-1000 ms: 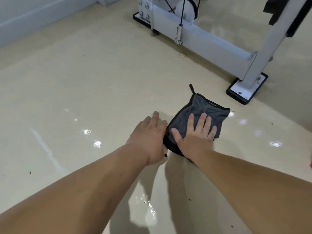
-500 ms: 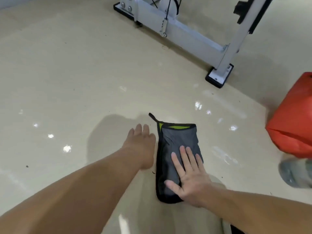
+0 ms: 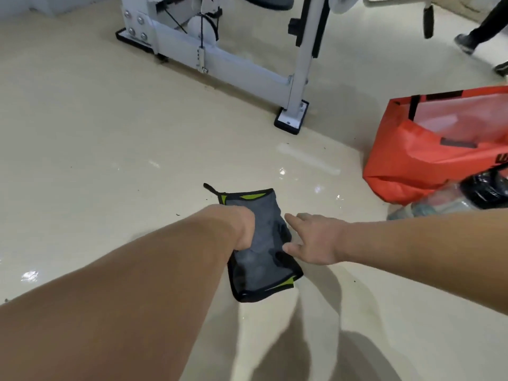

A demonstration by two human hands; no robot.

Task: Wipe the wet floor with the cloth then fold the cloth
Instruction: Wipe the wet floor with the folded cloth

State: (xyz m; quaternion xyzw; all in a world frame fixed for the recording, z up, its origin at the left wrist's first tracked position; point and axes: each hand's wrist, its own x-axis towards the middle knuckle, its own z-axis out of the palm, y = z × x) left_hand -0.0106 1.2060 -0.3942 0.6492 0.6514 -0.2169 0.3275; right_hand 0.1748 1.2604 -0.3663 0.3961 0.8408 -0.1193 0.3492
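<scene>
The grey cloth (image 3: 255, 259), trimmed in black with green corners, lies on the glossy beige floor (image 3: 110, 160) as a narrow folded strip running away from me. My left hand (image 3: 243, 229) is bent down at the wrist over the strip's left edge near its middle; its fingers curl into the fabric and are hidden. My right hand (image 3: 313, 239) lies flat on the floor at the cloth's right edge with fingers spread, and its thumb touches the fabric.
A white machine frame with a black foot (image 3: 290, 121) stands behind the cloth. An orange bag (image 3: 439, 149) and a plastic bottle (image 3: 437, 206) lie at the right. Another person's legs (image 3: 483, 28) are at the top right. Wet glints (image 3: 283, 171) show beyond the cloth.
My right hand has slid off the top of the cloth to its right edge. My left hand has moved from the floor onto the cloth's left edge. The view has tilted up.
</scene>
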